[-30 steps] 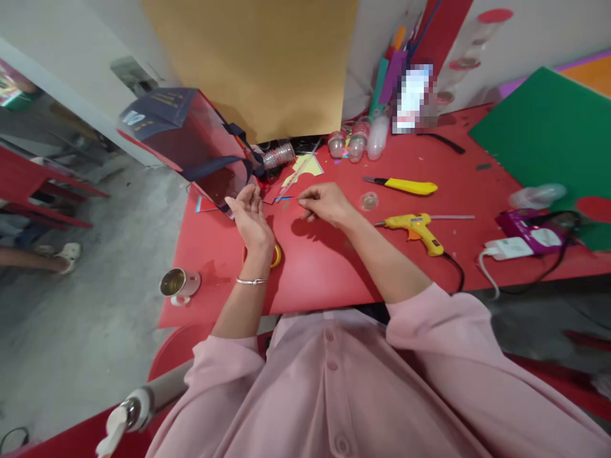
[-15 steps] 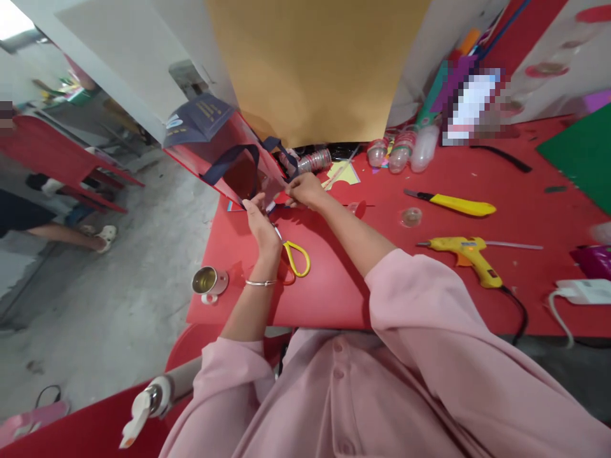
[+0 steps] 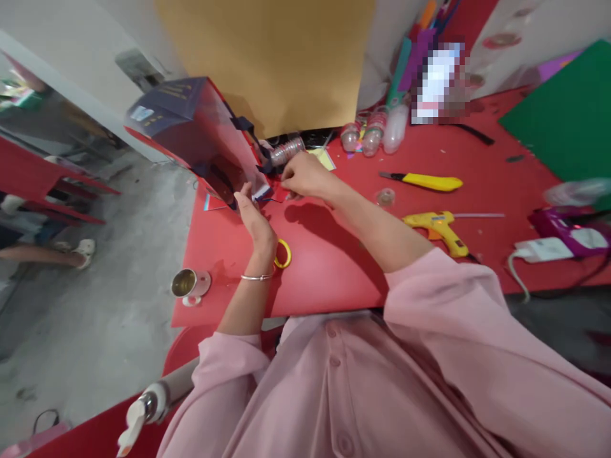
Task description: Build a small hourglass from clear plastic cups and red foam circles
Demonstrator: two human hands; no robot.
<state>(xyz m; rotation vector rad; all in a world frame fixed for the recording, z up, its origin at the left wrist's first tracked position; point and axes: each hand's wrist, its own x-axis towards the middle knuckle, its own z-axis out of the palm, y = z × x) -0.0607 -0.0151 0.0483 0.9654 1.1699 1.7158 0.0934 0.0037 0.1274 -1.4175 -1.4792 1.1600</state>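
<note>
A gold-lettered navy-and-red gift bag (image 3: 188, 133) sits at the left rear of the red table (image 3: 319, 280), its long axis slanting from upper left toward the hands. The left hand (image 3: 256, 221) curls by its lower corner, grip unclear; the right hand (image 3: 308, 177) pinches fingertips together, contents hidden. Bare tabletop runs to the near edge.

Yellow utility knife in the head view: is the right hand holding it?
No, the yellow utility knife lies on the red table, apart from the right hand, which is near the bag.
</note>
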